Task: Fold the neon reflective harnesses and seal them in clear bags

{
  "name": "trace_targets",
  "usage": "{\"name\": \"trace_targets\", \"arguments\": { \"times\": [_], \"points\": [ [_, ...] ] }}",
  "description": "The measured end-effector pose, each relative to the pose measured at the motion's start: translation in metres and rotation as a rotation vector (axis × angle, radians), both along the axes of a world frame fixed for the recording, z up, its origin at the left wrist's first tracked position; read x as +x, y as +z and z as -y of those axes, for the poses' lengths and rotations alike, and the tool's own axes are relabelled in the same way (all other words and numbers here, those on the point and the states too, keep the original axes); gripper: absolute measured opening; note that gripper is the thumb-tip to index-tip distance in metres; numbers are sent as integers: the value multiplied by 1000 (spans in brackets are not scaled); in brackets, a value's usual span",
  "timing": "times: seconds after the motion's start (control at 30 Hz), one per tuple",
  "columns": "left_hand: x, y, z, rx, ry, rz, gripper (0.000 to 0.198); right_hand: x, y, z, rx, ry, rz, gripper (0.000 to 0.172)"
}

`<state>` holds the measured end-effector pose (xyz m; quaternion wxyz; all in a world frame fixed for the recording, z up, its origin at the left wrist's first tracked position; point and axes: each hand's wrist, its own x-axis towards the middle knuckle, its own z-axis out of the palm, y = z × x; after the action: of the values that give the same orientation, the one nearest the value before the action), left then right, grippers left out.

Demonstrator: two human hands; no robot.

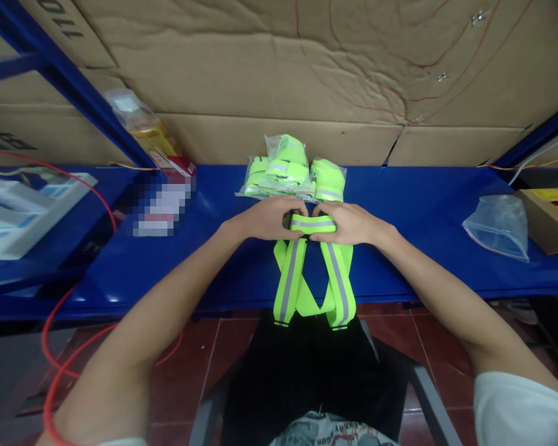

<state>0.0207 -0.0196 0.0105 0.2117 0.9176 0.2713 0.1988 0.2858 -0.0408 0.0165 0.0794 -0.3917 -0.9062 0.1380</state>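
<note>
A neon yellow-green strap harness [290,282] with grey reflective stripes lies at the blue table's front edge, its lower loops hanging over. Its upper part is a folded band between my hands. My left hand [274,218] grips the band's left end, fingers curled over the top and thumb below. At the right end, my right hand [348,224] pinches the band in the same way. Just behind my hands sit clear plastic bags [286,167] of similar neon straps, with another bagged bundle [328,179] to their right.
On the blue table [400,204], a clear zip bag [497,226] lies at the right beside a cardboard box [549,220]. A bottle [144,127] stands back left. White boxes [32,217] and a red hose [51,322] are at the left. Cardboard [242,80] lines the back.
</note>
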Motion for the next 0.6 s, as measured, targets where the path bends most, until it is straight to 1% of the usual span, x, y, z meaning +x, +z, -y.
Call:
{"name": "trace_targets", "arguments": {
  "times": [0.1, 0.2, 0.3, 0.47, 0.53, 0.6],
  "points": [
    [3, 3, 3, -16, -36, 45, 22, -1, -2, -1, 12, -14, 10, 62],
    [4, 5, 5, 7, -52, 59, 17, -1, -4, -2, 46, -2, -9, 62],
    [4, 6, 7, 51, -57, 47, 15, -2, -3, 0, 50, 12, -50, 56],
    [4, 6, 7, 131, -26, 71, 16, -3, 0, 3, 70, -5, -67, 48],
    [2, 6, 6, 155, -22, 95, 17, -3, -2, 2, 118, 15, -94, 44],
    [-1, 6, 4, 148, -16, 139, 23, -3, -4, 1, 186, 43, -123, 41]
  ]
}}
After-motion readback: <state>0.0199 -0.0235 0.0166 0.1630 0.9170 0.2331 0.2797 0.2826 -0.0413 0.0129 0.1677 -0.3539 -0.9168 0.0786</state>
